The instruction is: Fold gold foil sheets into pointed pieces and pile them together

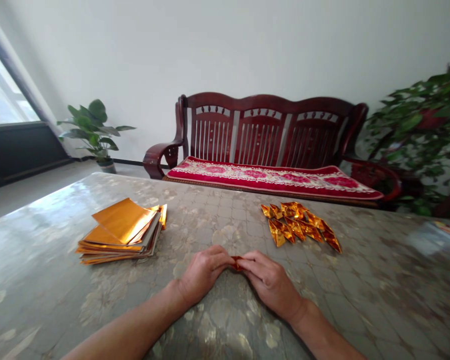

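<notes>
Between my two hands, just above or on the table, is a small piece of folded gold foil paper (237,263), mostly covered by my fingers. My left hand (205,270) pinches its left end, and my right hand (270,280) grips the right end. To the right, beyond my right hand, several folded gold paper ingots (298,227) lie grouped in rows. A stack of flat gold foil paper sheets (122,230) sits farther left, its sheets unevenly layered with grey backs showing at the edges.
The table (195,215) has a patterned, glossy cover. Behind it stands a dark red wooden bench (262,132) with a red floral cushion (255,174). A clear plastic packet (437,237) lies at the right. Potted plants (93,127) flank the bench.
</notes>
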`<state>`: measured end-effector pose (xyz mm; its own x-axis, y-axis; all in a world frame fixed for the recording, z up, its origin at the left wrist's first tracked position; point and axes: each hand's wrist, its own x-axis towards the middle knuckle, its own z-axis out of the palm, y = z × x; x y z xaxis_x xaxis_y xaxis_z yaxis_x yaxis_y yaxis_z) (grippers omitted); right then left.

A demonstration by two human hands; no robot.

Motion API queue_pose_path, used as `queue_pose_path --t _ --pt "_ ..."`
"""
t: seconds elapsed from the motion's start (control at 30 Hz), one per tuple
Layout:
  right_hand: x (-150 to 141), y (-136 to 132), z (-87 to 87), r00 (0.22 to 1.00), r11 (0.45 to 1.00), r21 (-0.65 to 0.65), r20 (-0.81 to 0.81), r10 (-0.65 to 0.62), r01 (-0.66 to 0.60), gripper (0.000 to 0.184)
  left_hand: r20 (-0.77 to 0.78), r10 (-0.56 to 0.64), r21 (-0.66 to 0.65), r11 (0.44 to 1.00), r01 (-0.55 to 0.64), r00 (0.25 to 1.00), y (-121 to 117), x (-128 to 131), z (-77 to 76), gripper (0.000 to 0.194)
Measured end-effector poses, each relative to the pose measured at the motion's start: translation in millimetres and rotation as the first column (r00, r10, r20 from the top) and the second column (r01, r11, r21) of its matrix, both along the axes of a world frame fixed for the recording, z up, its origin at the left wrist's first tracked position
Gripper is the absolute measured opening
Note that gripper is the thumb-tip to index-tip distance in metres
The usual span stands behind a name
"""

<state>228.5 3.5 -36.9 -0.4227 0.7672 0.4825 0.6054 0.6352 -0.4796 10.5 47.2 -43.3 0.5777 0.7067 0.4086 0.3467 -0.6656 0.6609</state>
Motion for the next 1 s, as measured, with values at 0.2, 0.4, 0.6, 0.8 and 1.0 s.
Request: queue_pose_path --t 0.2,0.4,0.6,0.8,1.0 --pt "-1.4 0.1 2.1 0.999 1.000 -0.022 0.048 -0.005 0.006 0.025 -0.037 -0.017 0.003 1.000 0.017 0.999 1.4 -1.7 -0.7 0.022" --pt "2.4 -1.1 -0.2 0.995 1.000 0.017 0.092 -0.024 0.022 0.016 -0.070 -0.019 0.002 1.000 0.019 0.997 0.0 -1.3 2.8 0.022" --pt "3.8 -1.8 0.6 0.990 0.999 0.014 0.135 -0.030 0.029 0.015 -0.081 -0.010 0.000 1.000 0.011 0.997 -0.3 -1.1 3.1 0.023" --pt "4.6 -0.4 -0.3 0.992 0.999 0.032 0.126 -0.030 0.026 0.017 -0.065 0.018 0.015 1.000 -0.017 0.998 0.8 -1.5 1.6 0.022" --pt "6.4 -0.8 1.1 0.997 0.997 0.058 0.043 -0.059 0.056 0.019 -0.062 0.060 0.022 0.998 -0.059 0.996 -0.3 -4.0 4.6 0.018"
